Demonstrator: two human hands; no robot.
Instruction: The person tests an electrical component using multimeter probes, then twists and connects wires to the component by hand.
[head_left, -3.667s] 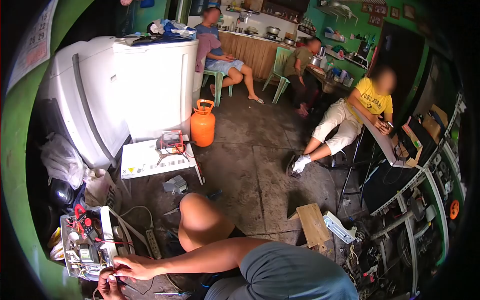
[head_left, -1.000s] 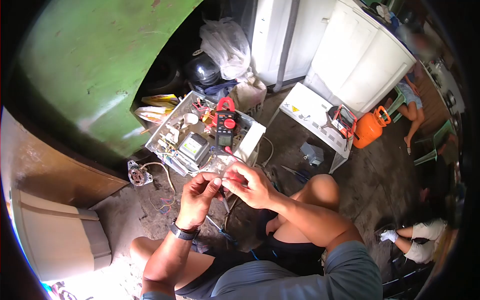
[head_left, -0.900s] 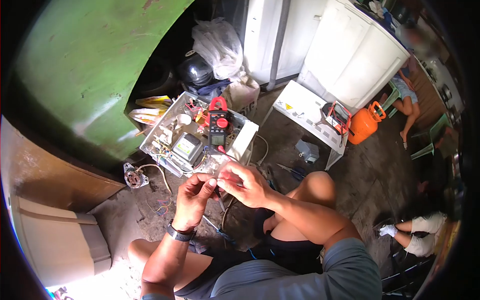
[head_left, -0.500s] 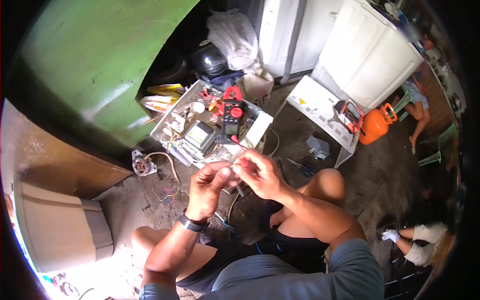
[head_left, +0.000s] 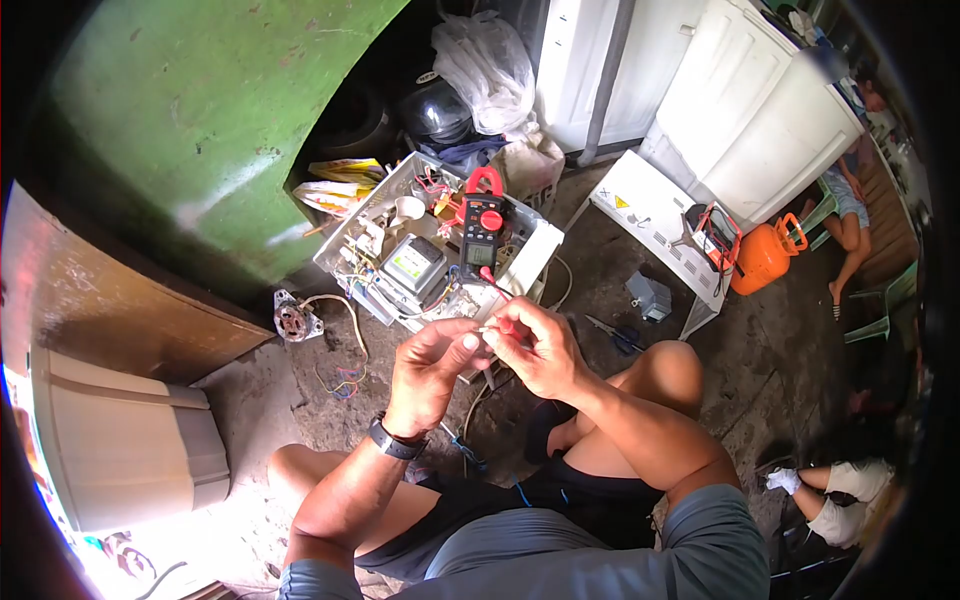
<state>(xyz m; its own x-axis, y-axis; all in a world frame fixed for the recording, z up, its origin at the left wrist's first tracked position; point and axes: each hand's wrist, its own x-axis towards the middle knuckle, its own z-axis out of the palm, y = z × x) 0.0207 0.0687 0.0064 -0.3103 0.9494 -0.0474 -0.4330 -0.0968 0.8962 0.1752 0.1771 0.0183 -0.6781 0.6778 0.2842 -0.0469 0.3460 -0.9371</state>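
My right hand [head_left: 542, 352] pinches a red test probe [head_left: 506, 326], its tip pointing left. Fingers and thumb of my left hand [head_left: 430, 372] are pressed together close to that tip, on something too small to make out. Beyond both hands lies an opened appliance chassis [head_left: 540, 262] with wires, a transformer [head_left: 414, 264] and a small white cup-shaped part [head_left: 408, 208]. A red and black clamp meter [head_left: 480, 232] rests on top of it, its display facing up. A red lead joins the meter's lower end.
A motor [head_left: 294, 318] with a cable lies on the floor at left. To the right are a grey metal part [head_left: 650, 296], blue-handled scissors or pliers [head_left: 618, 336], a white metal panel [head_left: 650, 222] and an orange gas cylinder [head_left: 766, 258]. Two other people are at far right.
The view has shifted slightly, so the surroundings sit a little lower and farther right. Both hands keep their pinch, close together, with the red probe still in the right.
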